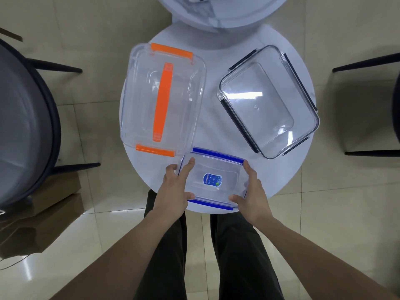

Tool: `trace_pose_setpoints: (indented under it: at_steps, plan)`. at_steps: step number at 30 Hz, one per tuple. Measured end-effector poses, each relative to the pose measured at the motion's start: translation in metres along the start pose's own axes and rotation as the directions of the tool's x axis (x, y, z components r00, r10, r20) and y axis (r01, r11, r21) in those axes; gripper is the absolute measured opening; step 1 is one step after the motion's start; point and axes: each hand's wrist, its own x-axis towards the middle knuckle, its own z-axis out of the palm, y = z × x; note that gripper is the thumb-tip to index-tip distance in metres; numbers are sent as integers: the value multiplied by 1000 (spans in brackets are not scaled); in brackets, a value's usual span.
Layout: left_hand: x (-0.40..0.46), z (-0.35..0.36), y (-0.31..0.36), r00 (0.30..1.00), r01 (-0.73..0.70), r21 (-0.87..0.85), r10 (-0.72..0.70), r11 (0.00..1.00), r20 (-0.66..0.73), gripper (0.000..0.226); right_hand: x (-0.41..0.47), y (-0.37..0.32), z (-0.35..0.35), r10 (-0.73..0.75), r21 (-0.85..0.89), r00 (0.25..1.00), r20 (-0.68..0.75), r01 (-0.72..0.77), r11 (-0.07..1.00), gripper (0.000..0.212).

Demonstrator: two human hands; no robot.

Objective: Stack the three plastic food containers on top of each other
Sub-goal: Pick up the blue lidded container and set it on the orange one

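fingertips of the left hand (175, 187) and right hand (252, 189) hide behind the small blue-clipped clear plastic container (213, 179) they grip; it looks empty, on the round white bench (207, 131).

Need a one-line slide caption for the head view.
Both hands grip the blue-clipped container on the round white table, beside orange-handled and black-clipped containers.
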Motion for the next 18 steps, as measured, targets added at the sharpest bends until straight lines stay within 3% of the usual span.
trace_pose_setpoints:
  at_steps: [18]
  plan:
    - [-29,1,-12,999,-18,-69,16,997,-32,97,-21,3,-5,-54,-171,998,22,57,984,101]
